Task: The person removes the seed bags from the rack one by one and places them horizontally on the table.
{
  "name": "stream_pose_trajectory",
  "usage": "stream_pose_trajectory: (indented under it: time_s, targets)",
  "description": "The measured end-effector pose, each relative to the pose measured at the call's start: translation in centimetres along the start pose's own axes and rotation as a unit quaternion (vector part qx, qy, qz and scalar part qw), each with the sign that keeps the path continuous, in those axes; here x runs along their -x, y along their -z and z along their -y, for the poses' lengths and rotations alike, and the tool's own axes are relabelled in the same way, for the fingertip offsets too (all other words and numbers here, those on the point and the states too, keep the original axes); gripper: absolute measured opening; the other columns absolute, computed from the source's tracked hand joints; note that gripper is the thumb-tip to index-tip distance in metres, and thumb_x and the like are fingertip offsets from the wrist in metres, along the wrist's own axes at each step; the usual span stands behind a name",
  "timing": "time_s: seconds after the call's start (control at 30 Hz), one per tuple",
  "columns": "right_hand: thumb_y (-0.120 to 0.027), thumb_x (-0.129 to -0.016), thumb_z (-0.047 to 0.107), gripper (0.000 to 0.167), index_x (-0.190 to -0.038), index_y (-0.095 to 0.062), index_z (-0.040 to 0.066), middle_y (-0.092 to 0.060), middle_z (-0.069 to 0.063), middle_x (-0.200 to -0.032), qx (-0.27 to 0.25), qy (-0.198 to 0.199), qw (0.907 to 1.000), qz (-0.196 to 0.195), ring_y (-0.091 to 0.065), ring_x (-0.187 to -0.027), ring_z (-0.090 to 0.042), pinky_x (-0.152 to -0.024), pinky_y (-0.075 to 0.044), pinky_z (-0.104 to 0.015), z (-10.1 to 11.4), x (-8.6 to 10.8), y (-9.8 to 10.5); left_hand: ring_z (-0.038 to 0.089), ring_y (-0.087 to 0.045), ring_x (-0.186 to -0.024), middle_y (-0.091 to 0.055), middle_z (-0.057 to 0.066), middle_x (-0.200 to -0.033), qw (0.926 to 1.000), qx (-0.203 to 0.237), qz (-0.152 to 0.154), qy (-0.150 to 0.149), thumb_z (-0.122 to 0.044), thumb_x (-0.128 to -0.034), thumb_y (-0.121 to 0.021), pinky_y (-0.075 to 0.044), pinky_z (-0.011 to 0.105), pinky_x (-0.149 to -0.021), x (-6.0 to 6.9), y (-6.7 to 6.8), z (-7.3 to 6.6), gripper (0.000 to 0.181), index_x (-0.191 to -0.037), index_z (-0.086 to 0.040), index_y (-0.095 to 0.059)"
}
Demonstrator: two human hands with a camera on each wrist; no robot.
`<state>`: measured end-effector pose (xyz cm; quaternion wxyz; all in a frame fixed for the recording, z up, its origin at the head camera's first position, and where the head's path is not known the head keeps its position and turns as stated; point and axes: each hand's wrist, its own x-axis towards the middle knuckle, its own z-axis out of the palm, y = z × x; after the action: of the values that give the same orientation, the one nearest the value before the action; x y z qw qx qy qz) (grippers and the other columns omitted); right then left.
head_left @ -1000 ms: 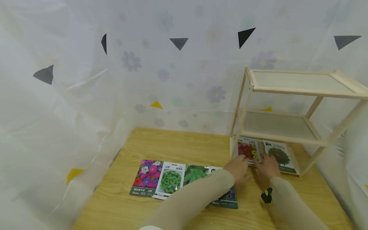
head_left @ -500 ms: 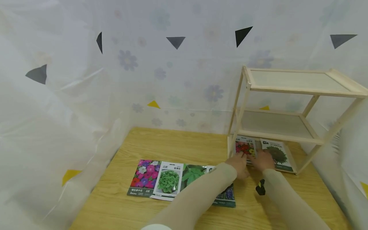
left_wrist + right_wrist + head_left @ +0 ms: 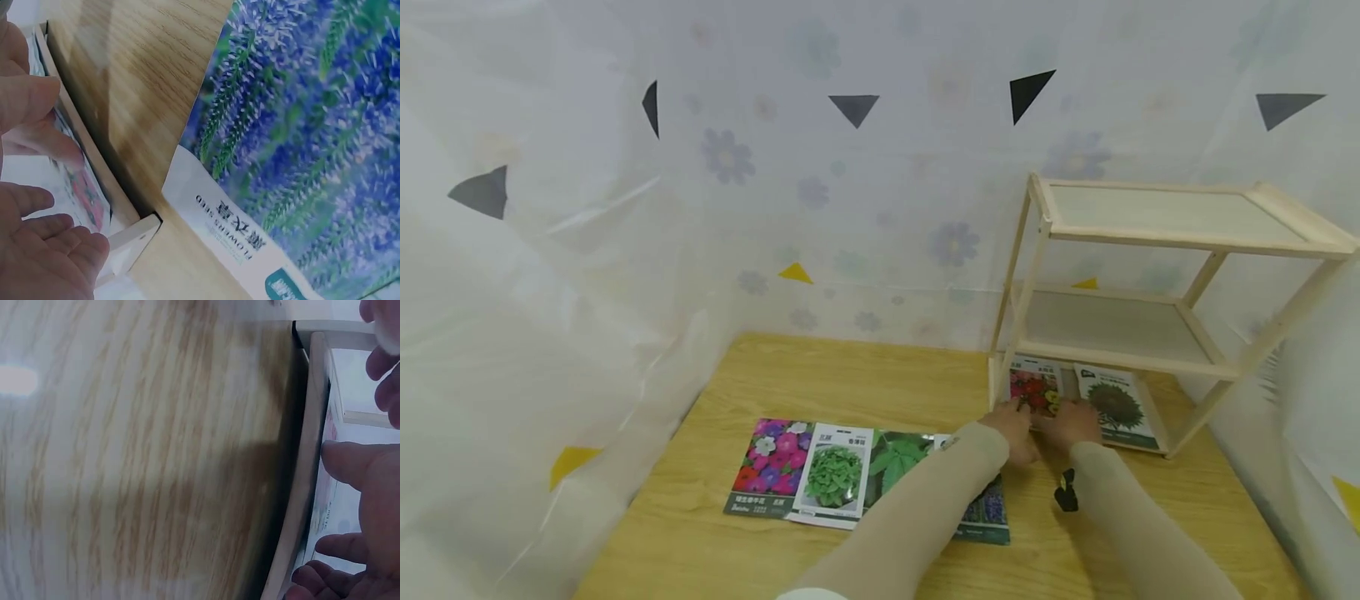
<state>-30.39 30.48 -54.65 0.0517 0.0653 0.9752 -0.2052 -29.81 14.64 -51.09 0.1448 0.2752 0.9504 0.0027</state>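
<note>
A seed packet with red and yellow flowers [image 3: 1034, 385] lies on the shelf's lowest tier. My left hand [image 3: 1011, 429] is at its near-left edge, and in the left wrist view that hand [image 3: 50, 253] has loosely bent, spread fingers. Close on the right, my right hand [image 3: 1073, 423] reaches over the packet's near-right edge. The right wrist view shows this hand [image 3: 378, 512] with its thumb extended at the packet and its other fingers slightly bent. Neither hand wraps around anything. Beside them lies a sunflower-like seed packet [image 3: 1116, 404].
A pale wooden shelf [image 3: 1131, 356] with several tiers stands at the back right. On the table [image 3: 850, 367], a row of seed packets includes petunias [image 3: 771, 462], a green herb [image 3: 831, 475], green leaves [image 3: 898, 458] and purple spikes [image 3: 300, 125], partly behind the left sleeve [image 3: 917, 508].
My right hand has shifted slightly left, nearer my left hand, over the red-flower packet's near-right edge. The whole head view has drifted a little, and the row of packets stays put.
</note>
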Motion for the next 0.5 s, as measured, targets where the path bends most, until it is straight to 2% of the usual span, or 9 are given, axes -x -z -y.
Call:
stream_pose_trajectory:
  time_s: [0.2, 0.33, 0.5]
  targets:
    - [-0.046, -0.087, 0.069, 0.103, -0.133, -0.036, -0.024, -0.034, -0.048, -0.131, 0.017, 0.015, 0.9997, -0.005, -0.026, -0.122, -0.063, -0.103, -0.019, -0.071, -0.7, -0.5, -0.9, 0.01, -0.027, -0.14, -0.026, -0.005, -0.154, 0.9997, 0.026, -0.004, 0.002, -0.055, -0.0882, -0.058, -0.031, 0.023, -0.109, 0.7, 0.0, -0.1, 0.076, -0.151, -0.024, -0.03]
    - [-0.049, -0.086, 0.069, 0.105, -0.133, -0.036, -0.023, -0.034, -0.048, -0.13, 0.014, 0.013, 0.9998, -0.007, -0.029, -0.12, -0.063, -0.101, -0.023, -0.071, -0.9, -0.6, -1.4, 0.011, -0.029, -0.139, -0.029, -0.004, -0.153, 0.9994, 0.033, 0.002, 0.002, -0.056, -0.0881, -0.058, -0.031, 0.023, -0.109, 1.4, 0.0, -0.1, 0.073, -0.149, -0.024, -0.035]
    - [-0.054, -0.086, 0.065, 0.102, -0.137, -0.032, -0.021, -0.03, -0.048, -0.132, -0.004, 0.002, 1.0, -0.005, -0.029, -0.119, -0.065, -0.094, -0.031, -0.072, -0.5, -0.2, -1.0, 0.014, -0.027, -0.141, -0.029, -0.002, -0.154, 0.9993, 0.036, 0.006, 0.002, -0.057, -0.0889, -0.056, -0.029, 0.024, -0.11, 1.5, -0.1, -0.1, 0.072, -0.15, -0.024, -0.034]
